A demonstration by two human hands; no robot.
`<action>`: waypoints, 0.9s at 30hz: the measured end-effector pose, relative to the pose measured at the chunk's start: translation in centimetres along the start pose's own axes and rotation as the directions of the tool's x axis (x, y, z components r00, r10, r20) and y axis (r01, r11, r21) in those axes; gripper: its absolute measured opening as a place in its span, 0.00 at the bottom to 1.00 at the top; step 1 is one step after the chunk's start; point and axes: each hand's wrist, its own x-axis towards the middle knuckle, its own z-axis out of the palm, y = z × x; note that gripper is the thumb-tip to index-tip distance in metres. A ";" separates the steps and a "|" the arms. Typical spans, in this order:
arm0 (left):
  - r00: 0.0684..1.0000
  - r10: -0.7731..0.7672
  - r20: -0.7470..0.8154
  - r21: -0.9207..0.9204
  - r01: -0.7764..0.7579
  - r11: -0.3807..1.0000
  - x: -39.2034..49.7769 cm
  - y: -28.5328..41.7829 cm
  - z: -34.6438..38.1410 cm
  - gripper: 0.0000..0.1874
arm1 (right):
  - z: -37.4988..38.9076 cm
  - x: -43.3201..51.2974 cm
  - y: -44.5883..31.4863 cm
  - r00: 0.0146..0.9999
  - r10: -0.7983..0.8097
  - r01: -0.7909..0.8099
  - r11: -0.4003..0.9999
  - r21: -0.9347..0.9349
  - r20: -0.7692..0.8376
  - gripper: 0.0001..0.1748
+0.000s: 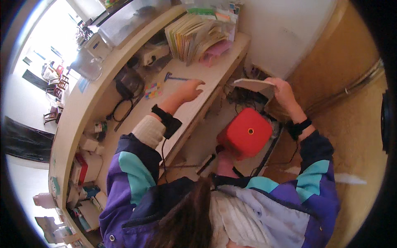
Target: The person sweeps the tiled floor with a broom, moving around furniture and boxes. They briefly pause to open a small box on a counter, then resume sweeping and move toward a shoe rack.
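Observation:
My left hand is over the pale desk, its fingers apart and nothing seen between them. Just beyond its knuckles lies a blue T-shaped tool, which looks like a razor; whether the hand touches its handle end, I cannot tell. Farther left on the desk is a small patch of multicoloured blocks or stickers. My right hand grips one end of a thin, flat, pale panel, seen nearly edge-on and raised off to the right of the desk. Below it stands a red box-shaped object with a ringed hole on top.
A row of upright folders or papers fills the desk's far end, with a pink item beside it. A raised counter ledge curves along the left. Cables and dark items lie under the panel. A wooden surface borders the right.

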 end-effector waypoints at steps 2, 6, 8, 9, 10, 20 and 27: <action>0.998 0.038 -0.045 0.079 -0.034 0.996 3.6 -0.1 1.5 0.16 | 1.1 1.3 2.4 0.999 0.050 -0.050 0.999 -0.001 -0.011 0.15; 0.969 0.143 -0.204 0.333 -0.068 0.940 10.5 -1.3 2.8 0.18 | 2.1 5.5 5.8 0.994 0.035 -0.025 0.995 0.095 -0.105 0.18; 0.947 0.261 -0.186 0.563 -0.114 0.819 12.9 -2.6 2.2 0.20 | 2.2 8.2 6.8 0.989 -0.080 0.092 0.991 0.098 -0.125 0.18; 0.953 0.277 -0.118 0.657 -0.134 0.742 13.5 -3.3 1.7 0.21 | 2.4 9.3 6.9 0.983 -0.136 0.148 0.984 0.098 -0.121 0.18; 0.959 0.280 -0.051 0.738 -0.153 0.657 14.6 -3.9 1.3 0.22 | 2.7 10.9 7.5 0.980 -0.157 0.171 0.978 0.122 -0.119 0.19; 0.983 0.156 -0.099 0.828 -0.006 0.560 16.2 -7.3 -2.6 0.26 | 10.6 21.9 11.7 0.951 -0.303 0.309 0.923 0.231 -0.063 0.20; 0.961 0.177 -0.212 0.838 0.086 0.539 16.4 -7.3 -1.9 0.25 | 16.1 25.6 14.8 0.906 -0.386 0.345 0.911 0.225 0.174 0.23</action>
